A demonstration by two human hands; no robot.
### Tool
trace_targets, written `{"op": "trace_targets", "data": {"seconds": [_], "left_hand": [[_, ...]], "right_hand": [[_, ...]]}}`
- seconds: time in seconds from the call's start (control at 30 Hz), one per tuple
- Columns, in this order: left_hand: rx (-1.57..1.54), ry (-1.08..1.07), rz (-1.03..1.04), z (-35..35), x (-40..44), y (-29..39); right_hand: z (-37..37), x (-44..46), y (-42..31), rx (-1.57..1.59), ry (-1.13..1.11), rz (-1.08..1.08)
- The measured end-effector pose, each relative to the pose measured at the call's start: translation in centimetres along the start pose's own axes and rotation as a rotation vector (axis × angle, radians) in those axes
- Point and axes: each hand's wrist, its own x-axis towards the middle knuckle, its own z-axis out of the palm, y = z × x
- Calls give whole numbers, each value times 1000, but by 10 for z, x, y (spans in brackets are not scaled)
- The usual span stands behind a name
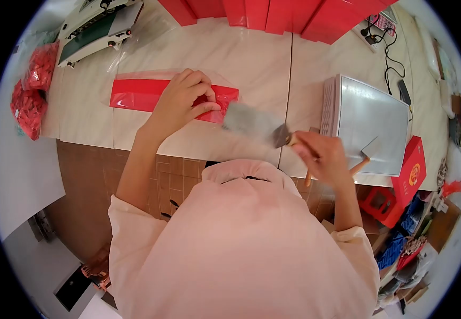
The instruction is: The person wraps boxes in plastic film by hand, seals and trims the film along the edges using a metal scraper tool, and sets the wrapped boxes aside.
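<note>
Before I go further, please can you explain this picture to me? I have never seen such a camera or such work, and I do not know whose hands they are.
There is no machine moving here: the hands belong to a person who wears the camera on the head. This one picture looks down, so their own shirt fills the lower part.

The left hand is on a shiny red strip lying on the pale table. The right hand holds a wide-bladed tool, like a scraper, blurred, its blade by the strip's right end.

To the right is a big silver-topped object, with a smaller bladed tool at its near edge. Red boxes stand at the far side.
</note>
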Motion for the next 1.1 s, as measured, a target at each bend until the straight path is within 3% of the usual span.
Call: {"op": "trace_targets", "data": {"seconds": [0.03, 0.1, 0.23, 0.33, 0.77, 0.87, 0.93, 1.1], "left_hand": [[-37, -11, -37, 1, 1, -1], [-108, -4, -56, 5, 0, -5], [-307, 29, -222, 6, -4, -10], [-491, 86, -292, 7, -2, -13], [-558, 255, -290, 7, -2, -15], [-468, 274, -192, 1, 7, -6], [97, 375, 75, -3, 19, -1], [222, 156, 208, -5, 30, -12]], "right_hand": [[7, 2, -2, -7, -6, -4], [18, 7, -8, 40, -77, -214], [28, 23, -18, -82, -168, -260], [26, 30, -20, -124, -110, -256], [20, 66, -23, -167, -146, -136], [20, 68, -23, -168, -160, -136], [23, 71, -23, -173, -167, -133], [28, 76, -21, -177, -83, -203]]}}
